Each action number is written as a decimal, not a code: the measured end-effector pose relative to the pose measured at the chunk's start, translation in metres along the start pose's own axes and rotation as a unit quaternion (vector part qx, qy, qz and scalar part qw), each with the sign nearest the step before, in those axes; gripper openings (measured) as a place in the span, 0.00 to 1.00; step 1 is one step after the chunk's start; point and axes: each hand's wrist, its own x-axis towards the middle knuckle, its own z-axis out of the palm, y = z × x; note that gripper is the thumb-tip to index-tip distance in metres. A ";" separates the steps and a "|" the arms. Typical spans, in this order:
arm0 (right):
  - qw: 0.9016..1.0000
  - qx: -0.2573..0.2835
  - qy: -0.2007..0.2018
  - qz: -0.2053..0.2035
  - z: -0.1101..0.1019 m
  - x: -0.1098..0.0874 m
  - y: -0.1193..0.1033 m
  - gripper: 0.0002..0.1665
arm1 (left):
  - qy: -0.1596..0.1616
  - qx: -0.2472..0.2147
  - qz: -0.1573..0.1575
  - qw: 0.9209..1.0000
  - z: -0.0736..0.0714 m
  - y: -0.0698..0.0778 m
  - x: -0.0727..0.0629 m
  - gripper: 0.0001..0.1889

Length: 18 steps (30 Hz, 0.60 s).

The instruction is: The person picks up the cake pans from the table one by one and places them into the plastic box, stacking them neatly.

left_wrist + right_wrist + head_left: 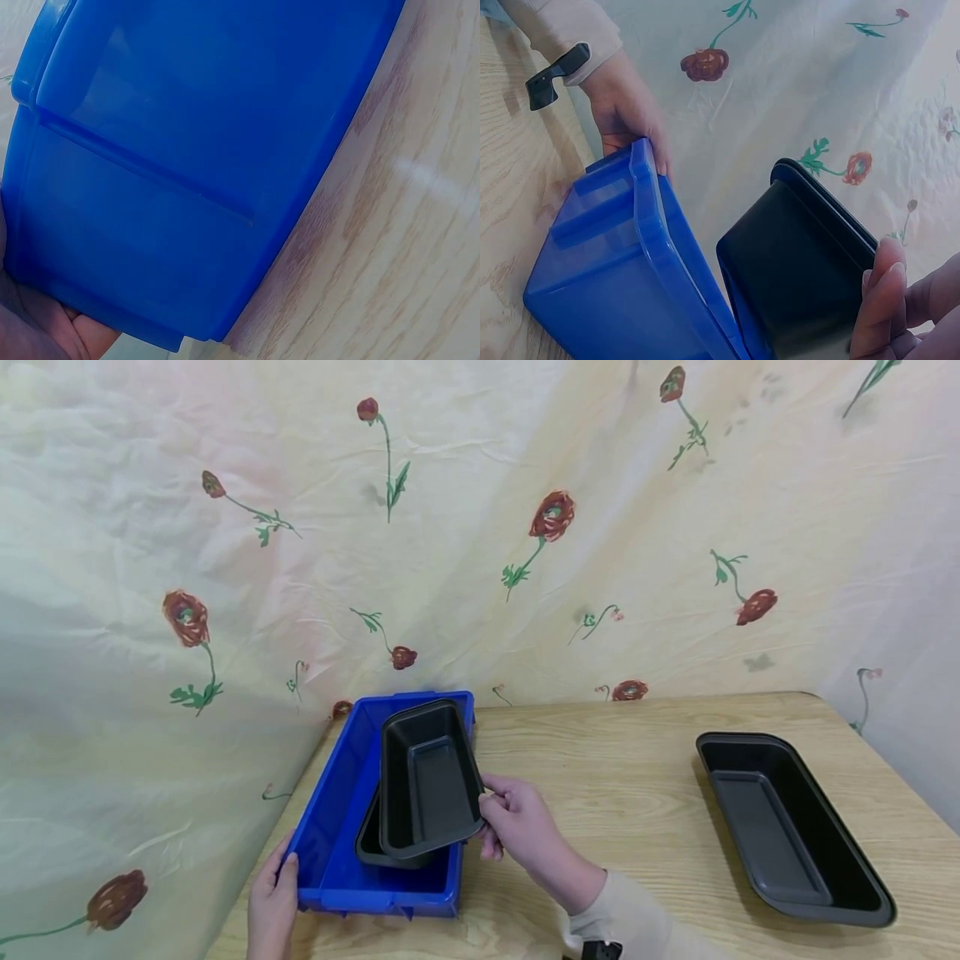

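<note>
My right hand [521,827] pinches the near right rim of a black loaf pan [438,777], thumb on top and fingers beneath. That pan is tilted above the blue plastic bin [322,852]. Under it, partly hidden, a second dark loaf pan [367,839] lies in the bin. At the bin's near left corner, my left hand [273,897] grips the rim, thumb over the edge. In the right wrist view the held pan [802,262] shows its outer wall beside the bin's side [622,285]. The left wrist view shows the bin's outer wall [180,150] close up.
A larger black loaf pan [787,835] sits apart on the right of the wooden table [600,768]. Behind and to the left hangs a cloth [465,552] printed with red flowers. The bin stands near the table's left edge.
</note>
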 end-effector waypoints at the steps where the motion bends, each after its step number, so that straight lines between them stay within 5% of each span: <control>1: 1.000 -0.001 -0.001 0.000 0.001 0.001 0.001 0.30 | 0.001 -0.001 0.000 1.000 0.000 0.000 0.000 0.26; 18: 1.000 0.008 0.002 -0.004 0.023 0.011 0.014 0.28 | -0.007 -0.008 -0.006 1.000 -0.001 0.001 -0.002 0.27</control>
